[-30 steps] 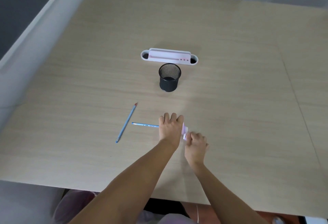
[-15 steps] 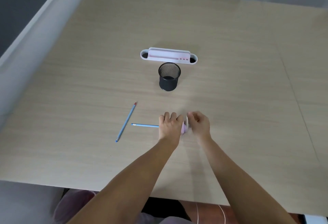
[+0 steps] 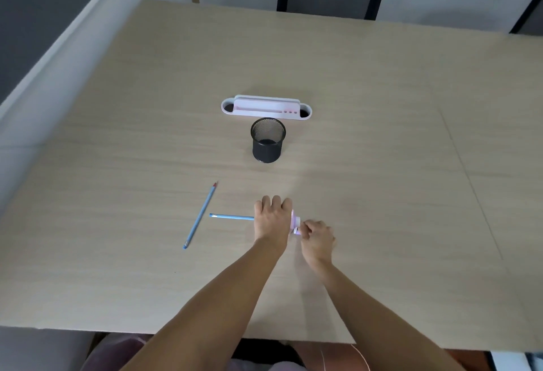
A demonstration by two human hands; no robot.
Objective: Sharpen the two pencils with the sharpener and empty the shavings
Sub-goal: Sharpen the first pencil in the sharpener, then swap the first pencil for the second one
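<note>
A pink and white sharpener (image 3: pixel 294 221) rests on the table, mostly hidden under my left hand (image 3: pixel 272 220), which presses down on it from above. A blue pencil (image 3: pixel 232 217) sticks out horizontally to the left of that hand, its right end hidden inside. My right hand (image 3: pixel 317 237) pinches the sharpener's small crank at its right side. A second blue pencil (image 3: pixel 200 215) with a red end lies loose on the table, slanted, just left of the first. Both hands sit in the near middle of the table.
A black mesh cup (image 3: pixel 268 140) stands upright beyond my hands. Behind it lies a white and pink desk organiser (image 3: pixel 266 107). The wooden table (image 3: pixel 382 164) stretches wide to the right; a chair stands at its far edge.
My right hand has swung from above and right of the sharpener down to its lower right, as it was a second ago. Left hand and both pencils stay put.
</note>
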